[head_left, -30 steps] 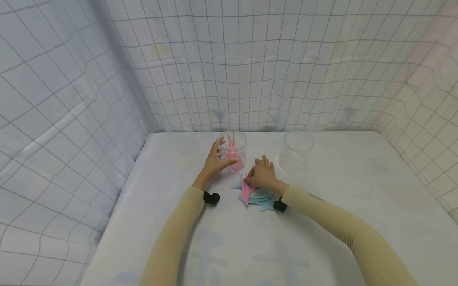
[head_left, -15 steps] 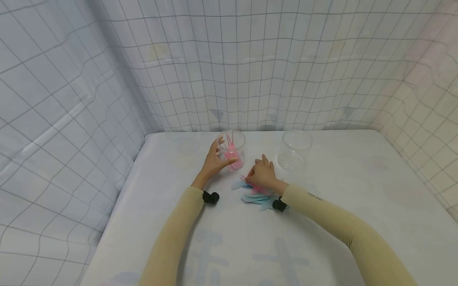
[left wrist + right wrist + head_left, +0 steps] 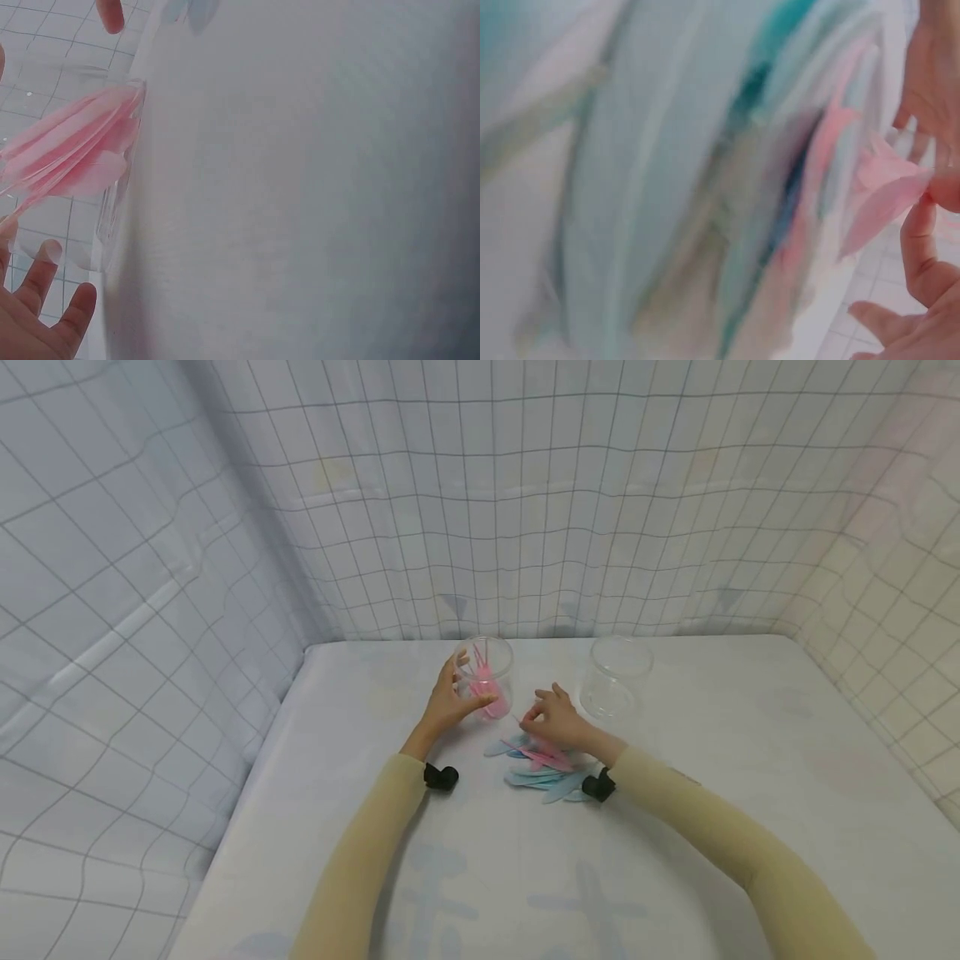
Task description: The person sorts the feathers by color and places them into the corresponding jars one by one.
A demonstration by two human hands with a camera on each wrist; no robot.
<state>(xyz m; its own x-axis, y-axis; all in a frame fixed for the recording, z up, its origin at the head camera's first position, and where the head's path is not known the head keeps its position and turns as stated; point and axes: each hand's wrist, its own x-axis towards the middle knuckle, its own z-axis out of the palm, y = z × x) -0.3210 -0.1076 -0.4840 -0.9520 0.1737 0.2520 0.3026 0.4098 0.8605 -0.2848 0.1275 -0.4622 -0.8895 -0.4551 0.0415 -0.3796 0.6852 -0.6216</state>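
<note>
Feather (image 3: 885, 211) in right hand (image 3: 557, 720), jar (image 3: 499, 672) in left (image 3: 446, 700)

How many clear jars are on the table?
2: the left jar, pink feathers inside, the left hand around it; the right jar, standing beyond the right hand. None seem hidden.

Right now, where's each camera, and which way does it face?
Head: on the head, facing forward and down; left hand, right hand and sleeves show.
Left wrist: worn there, facing its hand's fingers and the jar of pink feathers.
Right wrist: worn there, facing near blue feathers and fingers pinching a pink feather.
Head and left wrist share that jar.
</note>
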